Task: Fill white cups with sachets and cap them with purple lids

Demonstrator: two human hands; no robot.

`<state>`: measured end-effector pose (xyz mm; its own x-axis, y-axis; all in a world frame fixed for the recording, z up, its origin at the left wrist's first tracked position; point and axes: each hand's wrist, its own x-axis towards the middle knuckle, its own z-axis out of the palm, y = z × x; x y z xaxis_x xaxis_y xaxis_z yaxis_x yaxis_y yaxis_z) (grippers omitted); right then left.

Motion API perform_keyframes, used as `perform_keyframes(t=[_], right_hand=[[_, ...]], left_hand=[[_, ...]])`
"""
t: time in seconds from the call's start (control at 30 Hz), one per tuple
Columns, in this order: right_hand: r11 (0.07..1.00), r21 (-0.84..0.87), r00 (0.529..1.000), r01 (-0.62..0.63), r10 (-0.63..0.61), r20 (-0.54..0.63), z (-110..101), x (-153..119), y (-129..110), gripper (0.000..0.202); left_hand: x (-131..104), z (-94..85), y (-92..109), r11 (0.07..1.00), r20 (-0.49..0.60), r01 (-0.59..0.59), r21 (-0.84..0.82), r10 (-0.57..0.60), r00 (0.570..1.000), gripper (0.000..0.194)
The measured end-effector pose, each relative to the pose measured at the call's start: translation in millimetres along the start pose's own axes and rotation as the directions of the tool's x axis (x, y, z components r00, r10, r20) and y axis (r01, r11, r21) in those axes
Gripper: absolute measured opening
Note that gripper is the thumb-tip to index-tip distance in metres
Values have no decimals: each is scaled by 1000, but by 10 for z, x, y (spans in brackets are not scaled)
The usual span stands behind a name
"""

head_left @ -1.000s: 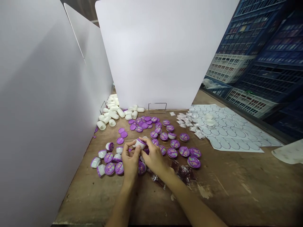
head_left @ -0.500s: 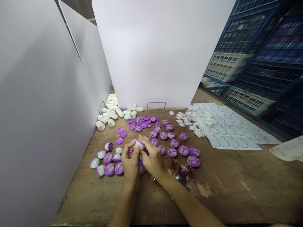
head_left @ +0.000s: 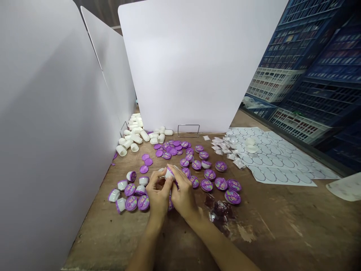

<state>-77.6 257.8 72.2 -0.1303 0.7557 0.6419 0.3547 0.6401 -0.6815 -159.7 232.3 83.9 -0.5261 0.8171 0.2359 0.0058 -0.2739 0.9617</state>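
Between my two hands is a small white cup with a purple rim (head_left: 169,173), tilted on its side. My left hand (head_left: 158,190) has its thumb and fingers closed on the cup from the left. From the right, the fingers of my right hand (head_left: 182,192) press against its rim; my palms hide part of it. Similar cups with purple printed tops lie around my hands: a printed purple cup (head_left: 143,203) sits left of my left wrist, and a printed purple cup (head_left: 207,184) stands right of my right hand.
Plain purple discs (head_left: 144,169) and white cup stacks (head_left: 122,151) lie at the back left. Small clear packets (head_left: 222,145) and printed circle sheets (head_left: 282,175) are at the back right. Dark red sachets (head_left: 221,210) lie near my right forearm. White panels (head_left: 186,67) enclose the table (head_left: 282,233).
The whole view has shifted slightly, so the table's things appear a little lower and further right. Both hands stay on the cup, which is now tipped more steeply between my fingers.
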Motion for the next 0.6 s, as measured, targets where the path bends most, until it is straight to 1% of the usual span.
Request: perform_keyframes(t=[0.1,0.17,0.23,0.27,0.3,0.33,0.37,0.4,0.43,0.47,0.5,0.53,0.57,0.6], right_hand=[[999,2,999,32,-32,3,0,1,14,42],[999,24,999,30,-30,26,-7,0,17,43],[998,55,995,19,-24,101,-41,8,11,47],[997,74,988,5,-17,156,-79,20,12,49],[995,94,976,-16,-4,217,-136,38,23,52],[993,107,964,-46,16,267,-219,60,52,52],[991,105,956,-83,50,288,-329,83,107,51],[988,82,957,-128,101,271,-469,99,196,48],[984,35,962,-176,165,218,-637,103,323,44],[972,-41,964,-232,235,122,-831,86,490,41],[941,-138,951,-307,310,0,-1043,45,693,41],[885,-251,919,-393,373,-125,-1262,-22,925,42],[792,-373,875,-484,423,-237,-1476,-112,1175,42],[690,-462,830,-558,472,-298,-1673,-217,1429,42]], left_hand=[[12,-9,9,1000,8,1,-3,-1,1000,18],[16,-6,11,1000,-5,8,-10,-8,1000,20],[5,7,3,999,-15,31,-21,-31,999,24],[-5,12,-5,999,3,49,-21,-48,999,26],[-12,11,-13,998,51,66,-10,-65,997,28],[-10,0,-23,997,125,79,17,-81,989,29],[8,-28,-34,995,207,77,67,-90,974,31],[52,-76,-47,989,274,51,141,-89,958,33],[126,-147,-63,972,308,-2,237,-73,949,35],[234,-240,-82,934,309,-69,350,-45,950,38],[377,-350,-105,865,283,-136,482,-7,959,40],[549,-472,-132,765,239,-181,618,36,970,41],[742,-596,-162,644,216,-190,741,40,976,43],[948,-712,-194,500,188,-170,849,13,982,43]])
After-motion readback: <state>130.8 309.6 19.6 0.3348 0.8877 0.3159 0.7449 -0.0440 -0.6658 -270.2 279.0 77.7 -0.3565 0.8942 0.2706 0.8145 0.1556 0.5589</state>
